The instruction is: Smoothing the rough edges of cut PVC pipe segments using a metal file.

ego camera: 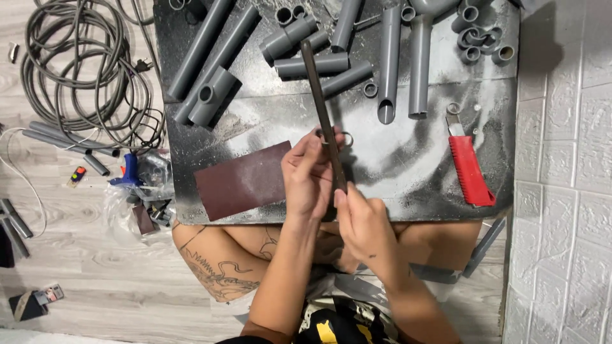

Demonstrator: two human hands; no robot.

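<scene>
Long dark metal file (322, 111): slanted across the middle of the worktop (395, 165), far end reaching up among the grey pipe pieces, near end running down between both hands.

Left hand (308, 175): closed around the file near its middle, fingers curled over it; also pinching a small grey pipe ring (344, 137) against the file. The ring shows only as a thin arc beside the fingertips; the rest is hidden by the hand.

Right hand (362, 223): closed on the near end of the file, just below and touching close to the left hand. The file's handle end is covered by this hand and cannot be made out.

Sheet of dark red sandpaper (242, 180): flat on the worktop, just left of the left hand, apart from it.

Red utility knife (468, 167): on the worktop, well to the right of the hands, blade end pointing away.

Grey plastic pipe lengths (419, 64), a tee fitting (213, 95) and short cut rings (478, 38): spread along the far edge of the worktop, several cut off by the top of the view.

Worktop surface: dark, dusted with pale filings.

Coiled grey cable (83, 70): on the wooden floor at left, with small loose items too small to identify.

Person's crossed legs: under the near edge, partly hidden by the arms
</scene>
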